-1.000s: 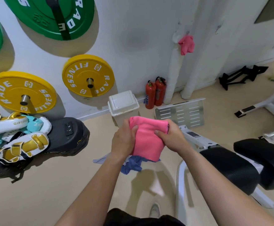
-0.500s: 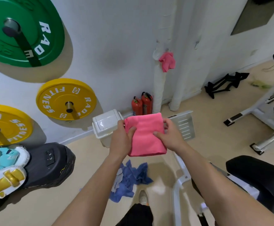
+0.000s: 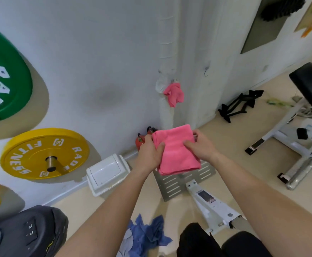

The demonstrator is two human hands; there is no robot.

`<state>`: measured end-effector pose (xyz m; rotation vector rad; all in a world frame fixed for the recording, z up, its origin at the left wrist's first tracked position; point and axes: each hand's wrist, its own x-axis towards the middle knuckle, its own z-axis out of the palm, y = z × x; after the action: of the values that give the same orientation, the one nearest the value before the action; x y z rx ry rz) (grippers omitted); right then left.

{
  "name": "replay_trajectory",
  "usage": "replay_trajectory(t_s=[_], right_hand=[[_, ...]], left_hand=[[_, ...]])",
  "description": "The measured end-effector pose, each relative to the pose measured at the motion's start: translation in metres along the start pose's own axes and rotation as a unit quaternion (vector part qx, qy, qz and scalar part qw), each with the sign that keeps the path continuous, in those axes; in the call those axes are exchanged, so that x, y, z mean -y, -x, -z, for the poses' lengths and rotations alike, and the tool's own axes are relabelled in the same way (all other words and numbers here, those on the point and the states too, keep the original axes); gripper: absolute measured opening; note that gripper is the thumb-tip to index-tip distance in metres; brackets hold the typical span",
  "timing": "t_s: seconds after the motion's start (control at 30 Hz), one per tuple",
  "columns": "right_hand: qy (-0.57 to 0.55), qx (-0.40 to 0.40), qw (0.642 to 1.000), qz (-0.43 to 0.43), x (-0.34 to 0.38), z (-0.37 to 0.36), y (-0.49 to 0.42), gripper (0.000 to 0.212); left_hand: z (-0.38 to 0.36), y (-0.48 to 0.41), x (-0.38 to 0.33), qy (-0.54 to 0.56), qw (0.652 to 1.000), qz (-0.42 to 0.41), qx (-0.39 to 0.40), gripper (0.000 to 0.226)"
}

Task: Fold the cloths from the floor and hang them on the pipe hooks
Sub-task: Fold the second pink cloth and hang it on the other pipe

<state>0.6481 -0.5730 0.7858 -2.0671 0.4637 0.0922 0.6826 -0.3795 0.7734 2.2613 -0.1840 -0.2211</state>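
A white wrapped pipe point(image 3: 167, 52) runs down the wall point(image 3: 96, 62) at upper centre. At mid-frame a folded pink cloth point(image 3: 177, 154) is held up, the left hand point(image 3: 149, 153) and right hand point(image 3: 201, 147) each with a closed grip on one side edge. Crumpled blue cloths point(image 3: 146, 236) lie on the floor point(image 3: 229, 145), bottom centre. A smaller pink cloth point(image 3: 173, 94) hangs from the pipe.

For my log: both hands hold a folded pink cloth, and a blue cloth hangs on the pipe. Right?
No: in the head view the hanging cloth on the pipe is pink, not blue. The left hand and right hand do hold the folded pink cloth.
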Motion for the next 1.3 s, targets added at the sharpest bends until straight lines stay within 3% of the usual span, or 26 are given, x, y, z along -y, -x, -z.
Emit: replay_trajectory(t_s=[0.3,0.57,0.7,0.97,1.3], right_hand=[[-0.025,-0.030,0.999,-0.005,-0.019,0.083,-0.174,0.050],[-0.019,-0.048,0.998,-0.031,-0.066,0.180,-0.388,0.057],[-0.001,-0.072,0.997,-0.036,-0.089,0.216,-0.483,0.058],[-0.031,-0.110,0.993,0.013,-0.105,0.236,-0.638,0.051],[-0.066,-0.105,0.992,-0.011,-0.145,0.221,-0.700,0.035]], left_hand=[[-0.066,-0.175,-0.082,0.037,0.999,0.014,0.030,0.044],[-0.181,-0.366,-0.159,0.073,0.996,0.045,0.024,0.039],[-0.242,-0.451,-0.183,0.073,0.994,0.078,0.011,0.057],[-0.305,-0.591,-0.184,0.118,0.988,0.083,-0.060,0.044],[-0.348,-0.651,-0.156,0.174,0.975,0.104,-0.087,0.025]])
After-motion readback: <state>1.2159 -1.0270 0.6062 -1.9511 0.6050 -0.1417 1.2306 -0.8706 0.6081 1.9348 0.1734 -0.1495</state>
